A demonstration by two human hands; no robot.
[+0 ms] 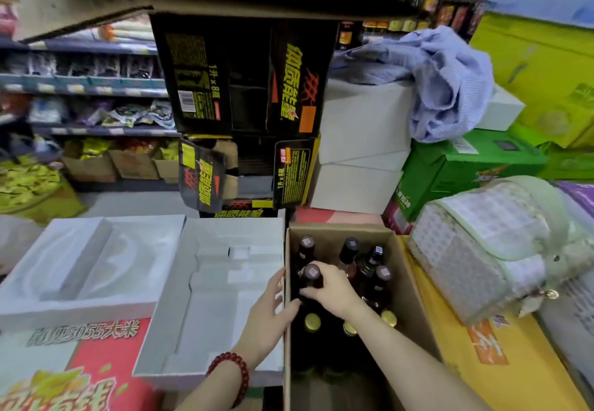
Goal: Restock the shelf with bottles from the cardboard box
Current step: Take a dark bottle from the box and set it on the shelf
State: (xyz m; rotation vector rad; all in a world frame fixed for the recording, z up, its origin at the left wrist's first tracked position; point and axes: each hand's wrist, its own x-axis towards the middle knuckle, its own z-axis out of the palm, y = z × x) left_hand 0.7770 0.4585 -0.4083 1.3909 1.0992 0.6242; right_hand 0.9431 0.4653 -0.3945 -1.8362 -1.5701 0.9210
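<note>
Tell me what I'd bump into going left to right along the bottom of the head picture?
Rice sack → white foam tray → left hand → cardboard box of bottles → yellow carton.

Both forearms enter from the bottom edge, bare, and reach toward 12 o'clock. The left hand point(268, 309) lies palm-inward with its fingers straight and together, pointing toward 1 o'clock; a red bead bracelet point(232, 375) circles its wrist. The right forearm comes in from 5 o'clock and angles toward 11 o'clock. The right hand point(329, 288) sits just at 2 o'clock of the left, its fingers curled over and its thumb pinching in from below.
</note>
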